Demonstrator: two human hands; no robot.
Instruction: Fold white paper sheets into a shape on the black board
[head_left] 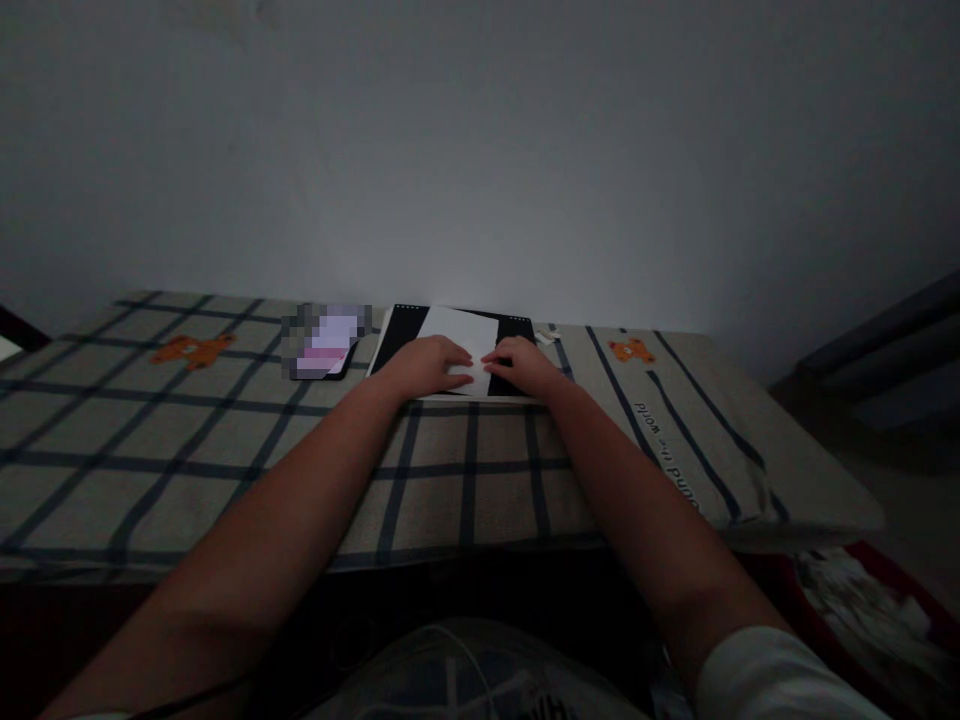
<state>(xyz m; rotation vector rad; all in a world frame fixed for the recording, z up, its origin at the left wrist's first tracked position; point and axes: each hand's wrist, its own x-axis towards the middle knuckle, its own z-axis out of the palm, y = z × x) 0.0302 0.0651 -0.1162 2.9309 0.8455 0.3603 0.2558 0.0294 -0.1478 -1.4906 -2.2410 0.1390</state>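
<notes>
A white sheet of paper (456,328) lies at a slant on a dark pad with a pale lower edge (397,335). My left hand (426,367) rests on the sheet's left and lower part, its thumb and forefinger apart. From the other side my right hand (523,366) reaches over the dark surface. Its fingertips touch the paper near the middle, close to the left fingertips, with a small gap between finger and thumb. Part of the sheet and of the pad is hidden under both hands.
To the left of the pad lies a phone (326,345) with a lit, partly blurred screen. Small pale scraps (548,337) sit just right of the pad. A checked cloth with bear prints (469,480) covers the table, which stands against a grey wall (480,170).
</notes>
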